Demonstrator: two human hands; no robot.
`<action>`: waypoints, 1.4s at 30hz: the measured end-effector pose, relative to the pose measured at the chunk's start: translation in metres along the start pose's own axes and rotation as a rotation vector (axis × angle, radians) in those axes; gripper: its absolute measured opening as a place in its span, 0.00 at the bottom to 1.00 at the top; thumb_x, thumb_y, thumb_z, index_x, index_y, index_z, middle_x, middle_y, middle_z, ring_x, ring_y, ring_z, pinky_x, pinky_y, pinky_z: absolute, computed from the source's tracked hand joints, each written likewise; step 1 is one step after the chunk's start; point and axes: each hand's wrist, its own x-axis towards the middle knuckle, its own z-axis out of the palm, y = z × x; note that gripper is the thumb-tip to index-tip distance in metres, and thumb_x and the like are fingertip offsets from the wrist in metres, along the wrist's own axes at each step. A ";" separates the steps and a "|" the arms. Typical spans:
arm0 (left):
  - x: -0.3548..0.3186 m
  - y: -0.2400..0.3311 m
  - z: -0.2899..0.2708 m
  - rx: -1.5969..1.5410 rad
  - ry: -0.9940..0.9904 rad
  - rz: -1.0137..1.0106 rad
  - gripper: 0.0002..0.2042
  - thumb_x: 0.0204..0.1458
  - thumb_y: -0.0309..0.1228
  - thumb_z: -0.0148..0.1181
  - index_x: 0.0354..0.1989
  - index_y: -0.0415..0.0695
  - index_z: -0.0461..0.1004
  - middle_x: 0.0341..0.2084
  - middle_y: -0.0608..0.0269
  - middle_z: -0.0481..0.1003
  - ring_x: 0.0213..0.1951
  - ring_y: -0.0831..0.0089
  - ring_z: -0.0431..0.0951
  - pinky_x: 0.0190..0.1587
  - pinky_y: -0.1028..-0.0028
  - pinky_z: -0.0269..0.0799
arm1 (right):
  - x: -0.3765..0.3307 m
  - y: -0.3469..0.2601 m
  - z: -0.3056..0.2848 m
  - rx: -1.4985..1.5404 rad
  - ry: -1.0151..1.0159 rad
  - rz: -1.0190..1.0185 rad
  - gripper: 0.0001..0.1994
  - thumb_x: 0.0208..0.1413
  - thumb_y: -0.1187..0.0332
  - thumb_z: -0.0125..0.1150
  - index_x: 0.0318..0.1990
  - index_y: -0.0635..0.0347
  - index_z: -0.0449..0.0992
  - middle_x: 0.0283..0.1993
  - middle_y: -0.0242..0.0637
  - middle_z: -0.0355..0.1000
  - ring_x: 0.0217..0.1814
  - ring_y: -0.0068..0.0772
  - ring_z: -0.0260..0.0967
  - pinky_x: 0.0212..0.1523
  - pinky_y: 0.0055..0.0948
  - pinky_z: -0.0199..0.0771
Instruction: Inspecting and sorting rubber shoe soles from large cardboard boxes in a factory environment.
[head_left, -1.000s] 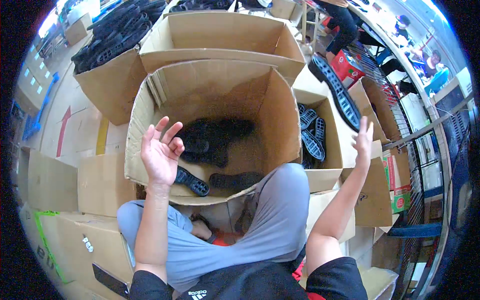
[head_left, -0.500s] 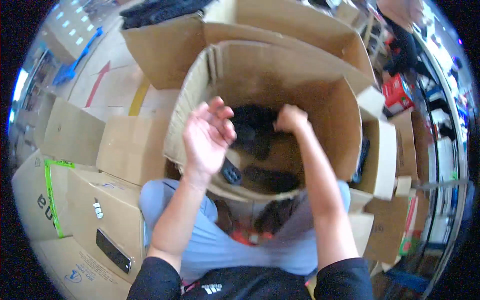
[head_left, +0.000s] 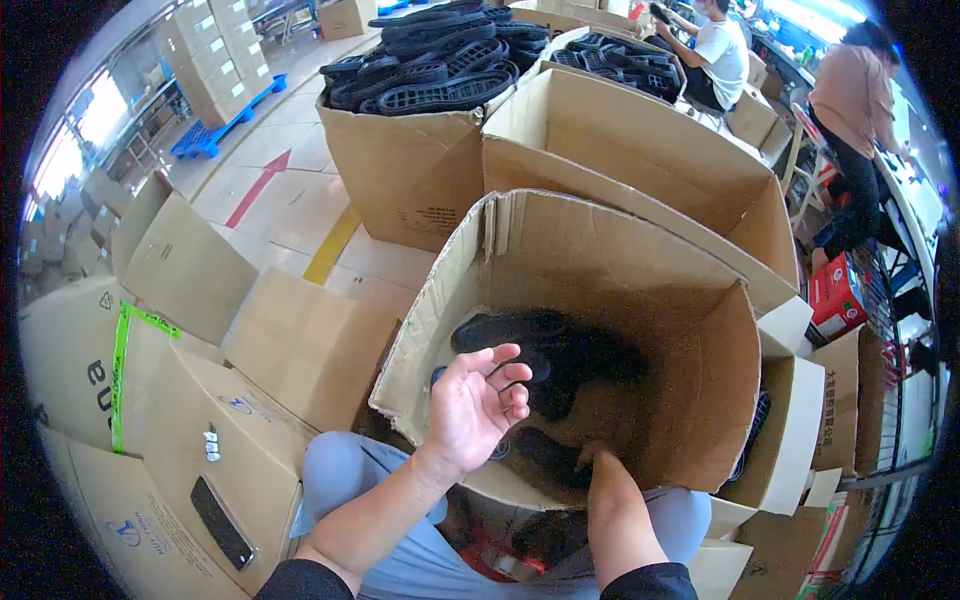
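Note:
An open cardboard box (head_left: pixel 610 225) stands between my knees, with several black shoe soles (head_left: pixel 510 328) lying at its bottom. My left hand (head_left: pixel 478 405) hovers over the box's near left part, palm up, its fingers loosely curled and apart, holding nothing. Deep in the near part of the box, my right hand (head_left: pixel 597 455) reaches down beside a black sole (head_left: pixel 548 457). Shadow and the angle hide most of its fingers, so I cannot make out whether it grips that sole.
Behind stand a box heaped with black soles (head_left: pixel 440 75), another tall carton (head_left: pixel 640 165) and a further box of soles (head_left: pixel 615 65). Cartons (head_left: pixel 300 345) lie at my left, one bearing a phone (head_left: pixel 222 522). Two people (head_left: pixel 715 55) are at the far right. A red box (head_left: pixel 836 295) stands right.
The view has tilted up, showing more of the room. My right hand has moved from the soles at the box's middle toward its near side. My left hand stays raised and open.

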 end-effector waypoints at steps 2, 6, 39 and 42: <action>0.002 -0.003 -0.005 -0.017 -0.011 -0.010 0.15 0.50 0.40 0.49 0.41 0.44 0.70 0.30 0.60 0.74 0.26 0.71 0.70 0.31 0.72 0.67 | 0.003 -0.004 0.010 0.022 -0.025 -0.007 0.16 0.44 0.61 0.58 0.42 0.56 0.74 0.47 0.41 0.71 0.47 0.44 0.69 0.44 0.38 0.72; 0.005 -0.006 -0.003 0.033 0.035 0.003 0.15 0.50 0.41 0.49 0.40 0.44 0.71 0.29 0.62 0.72 0.26 0.72 0.68 0.31 0.73 0.65 | 0.017 -0.014 0.003 0.045 -0.072 -0.017 0.17 0.44 0.61 0.58 0.43 0.56 0.73 0.48 0.41 0.70 0.48 0.45 0.69 0.45 0.38 0.71; -0.018 -0.081 0.009 0.970 -0.659 -0.188 0.46 0.40 0.43 0.65 0.65 0.48 0.41 0.58 0.56 0.53 0.59 0.66 0.53 0.60 0.67 0.50 | -0.181 -0.014 -0.269 2.323 0.487 -0.957 0.21 0.57 0.54 0.49 0.57 0.45 0.59 0.37 0.33 0.68 0.38 0.29 0.67 0.38 0.32 0.73; -0.024 -0.082 0.015 0.967 -0.625 -0.189 0.46 0.40 0.39 0.66 0.65 0.45 0.42 0.58 0.57 0.53 0.58 0.66 0.55 0.59 0.67 0.51 | -0.180 -0.011 -0.270 2.421 0.437 -0.883 0.20 0.57 0.57 0.50 0.56 0.43 0.60 0.37 0.35 0.68 0.35 0.31 0.66 0.37 0.34 0.72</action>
